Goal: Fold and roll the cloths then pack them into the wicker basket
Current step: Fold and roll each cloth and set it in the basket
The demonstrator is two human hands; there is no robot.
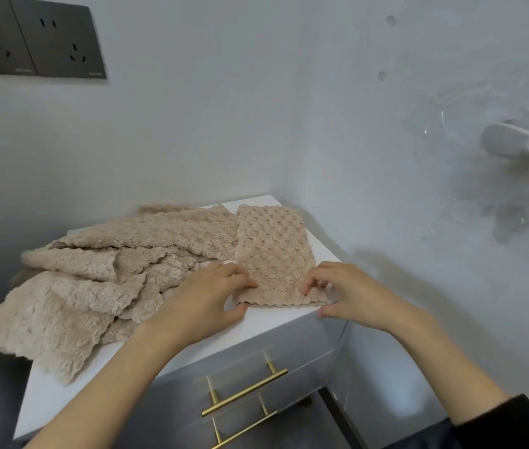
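A white cabinet [282, 315] stands in a corner of grey walls. One cloth [272, 251] lies on top of the cabinet, on its right side. It is folded into a long strip that points to the back corner. A pile [101, 277] of more cloths sits on the left side of the cabinet top and hangs over its edge. I see no basket.

The left hand [211, 299] and the right hand [347, 293] are at the front edge of the cabinet. Each one pinches a near corner of the cloth with thumb and curled fingers.

I think the roll is about to start. To do it well, turn the near edge over small and tight. Push both hands away at the same speed, so the roll stays straight. Keep the sides even, and press down a little so it does not open.
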